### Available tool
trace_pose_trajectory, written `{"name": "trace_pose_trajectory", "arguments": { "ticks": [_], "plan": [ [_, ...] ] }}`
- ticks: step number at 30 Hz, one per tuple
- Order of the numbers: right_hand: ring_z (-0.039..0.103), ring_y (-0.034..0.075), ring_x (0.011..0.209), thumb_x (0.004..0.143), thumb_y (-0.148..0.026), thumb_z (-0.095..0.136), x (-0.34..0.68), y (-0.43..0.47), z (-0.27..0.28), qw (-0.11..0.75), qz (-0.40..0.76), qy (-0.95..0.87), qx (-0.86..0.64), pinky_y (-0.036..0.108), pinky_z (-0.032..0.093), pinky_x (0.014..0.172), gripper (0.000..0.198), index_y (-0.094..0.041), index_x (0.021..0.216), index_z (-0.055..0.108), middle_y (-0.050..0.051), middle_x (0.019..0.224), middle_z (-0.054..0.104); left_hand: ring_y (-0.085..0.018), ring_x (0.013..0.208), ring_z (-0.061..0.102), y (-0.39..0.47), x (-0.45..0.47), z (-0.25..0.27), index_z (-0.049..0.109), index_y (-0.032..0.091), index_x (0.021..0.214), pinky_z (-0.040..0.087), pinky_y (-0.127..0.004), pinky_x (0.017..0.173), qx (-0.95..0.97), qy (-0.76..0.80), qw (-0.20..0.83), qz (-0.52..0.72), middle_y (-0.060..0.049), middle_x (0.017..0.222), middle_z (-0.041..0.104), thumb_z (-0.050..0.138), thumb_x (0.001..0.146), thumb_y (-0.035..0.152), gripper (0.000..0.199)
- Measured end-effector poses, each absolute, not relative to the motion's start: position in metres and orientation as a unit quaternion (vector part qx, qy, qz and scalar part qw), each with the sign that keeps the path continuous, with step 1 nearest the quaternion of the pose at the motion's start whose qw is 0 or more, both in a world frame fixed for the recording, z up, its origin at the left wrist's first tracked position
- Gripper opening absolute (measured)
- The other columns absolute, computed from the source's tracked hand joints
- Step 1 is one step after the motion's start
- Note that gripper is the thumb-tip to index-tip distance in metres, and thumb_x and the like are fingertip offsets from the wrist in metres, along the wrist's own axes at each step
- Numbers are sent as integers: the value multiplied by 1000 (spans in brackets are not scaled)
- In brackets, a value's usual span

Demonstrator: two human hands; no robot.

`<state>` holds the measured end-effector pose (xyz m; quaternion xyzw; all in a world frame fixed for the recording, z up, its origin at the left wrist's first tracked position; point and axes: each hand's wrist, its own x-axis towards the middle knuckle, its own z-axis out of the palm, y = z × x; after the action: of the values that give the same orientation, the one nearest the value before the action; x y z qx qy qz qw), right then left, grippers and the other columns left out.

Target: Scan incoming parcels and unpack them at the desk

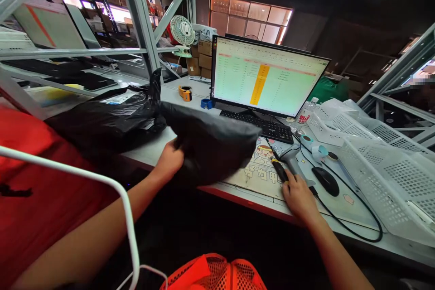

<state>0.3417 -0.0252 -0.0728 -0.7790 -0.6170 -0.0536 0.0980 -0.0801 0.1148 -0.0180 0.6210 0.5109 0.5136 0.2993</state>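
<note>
Far left, a wrinkled, glossy black plastic parcel (115,115) slumps on the desk (144,152); here's the left hand (171,157), clamped on the left end of a smooth, dull black bag (220,138) at the desk's front edge. Rightward, the right hand (301,195) grips a slim black-and-yellow tool (279,170), near a rounded mouse (325,181) and perforated white plastic basket (387,186).

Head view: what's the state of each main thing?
Left hand: holding bag
Bag: held, motion-blurred
Right hand: gripping cutter
Cutter: held, blade state unclear
Monitor: on, showing a spreadsheet
Labelled bag: lying on table
Bottle: upright, capped
Mouse: untouched
Fan: running or not, unclear
</note>
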Motion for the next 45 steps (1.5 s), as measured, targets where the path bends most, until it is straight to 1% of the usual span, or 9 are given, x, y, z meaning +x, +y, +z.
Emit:
{"name": "trace_pose_trajectory", "arguments": {
  "ticks": [9,15,22,25,29,32,37,42,45],
  "plan": [
    [61,22,64,105,-51,37,288,-28,47,422,125,-629,-640,33,50,60,58,-18,144,65,5,82,68,-29,90,68,140,-34,-28,67,16,84,56,-42,91,550,577,254,547,-11,87,74,53,90,32,21],
    [73,26,103,105,-40,45,197,8,80,313,96,-793,-513,39,55,94,45,-24,136,72,7,116,79,-29,107,69,125,-15,-19,70,15,108,53,-38,101,574,522,193,601,-12,109,76,49,99,36,31],
    [73,29,96,104,-41,42,297,15,-6,165,22,-704,-690,39,56,85,48,-23,136,74,11,111,78,-30,95,71,145,-64,-48,71,11,105,57,-37,88,541,635,207,512,-12,96,77,45,100,34,35],
    [71,29,98,107,-41,35,326,4,-44,134,-21,-676,-725,40,56,85,55,-21,148,65,14,118,72,-34,88,71,152,-78,-56,73,13,92,57,-41,85,567,646,239,452,-11,81,74,65,89,36,24],
    [67,31,107,106,-38,41,330,-2,-66,79,-58,-675,-731,44,56,93,52,-21,151,62,16,119,67,-39,116,65,139,-75,-37,71,14,123,48,-51,108,662,599,113,437,-18,121,72,72,87,33,40],
    [63,34,116,104,-36,48,319,14,-48,120,-74,-689,-711,50,52,105,48,-16,142,68,19,128,67,-32,126,59,127,-59,-20,68,17,133,45,-46,114,821,427,-3,379,-14,134,66,58,103,34,36],
    [62,29,127,105,-34,48,251,76,1,285,-25,-780,-556,44,48,115,45,-16,142,66,16,136,68,-31,112,60,124,-24,-30,74,13,118,51,-43,94,897,365,-61,240,-13,118,71,55,106,25,25],
    [47,29,151,100,-20,55,170,134,-6,172,51,-852,-492,47,34,128,54,-17,154,58,13,161,53,-29,105,61,122,-22,-52,71,11,103,49,-43,89,885,376,-122,246,-14,106,70,49,107,19,24],
    [37,32,158,105,-28,54,156,150,-21,118,65,-841,-523,50,28,130,56,-16,159,52,14,168,44,-30,106,61,114,-34,-55,69,10,104,47,-44,96,893,342,-136,260,-15,104,70,46,107,19,25]
  ]
}}
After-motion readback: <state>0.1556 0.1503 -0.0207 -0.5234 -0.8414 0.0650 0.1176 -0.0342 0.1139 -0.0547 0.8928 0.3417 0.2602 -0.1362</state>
